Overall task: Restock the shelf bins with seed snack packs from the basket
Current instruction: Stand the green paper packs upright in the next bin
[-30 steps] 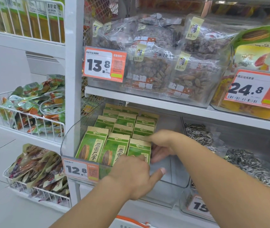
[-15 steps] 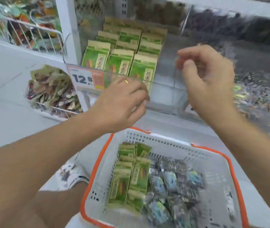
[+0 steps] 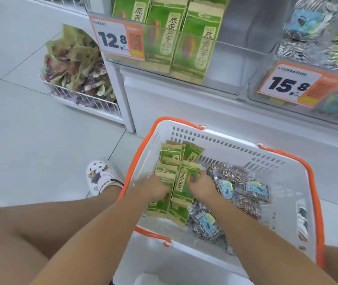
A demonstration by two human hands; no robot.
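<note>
I'm seeing both hands lying down in the white basket (image 3: 283, 182). The left hand (image 3: 156, 188) and right hand (image 3: 200, 185) are gripping the green seed packs (image 3: 182, 182) stacked between them. Striped packs (image 3: 240, 186) are sitting at 3 o'clock. The clear shelf bin (image 3: 221, 58) is standing at 12 o'clock.

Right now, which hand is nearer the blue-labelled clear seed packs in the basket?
Right. The right hand is at the near edge of the blue-labelled clear packs, almost touching them. The left hand is farther off, on the green packs between.
</note>
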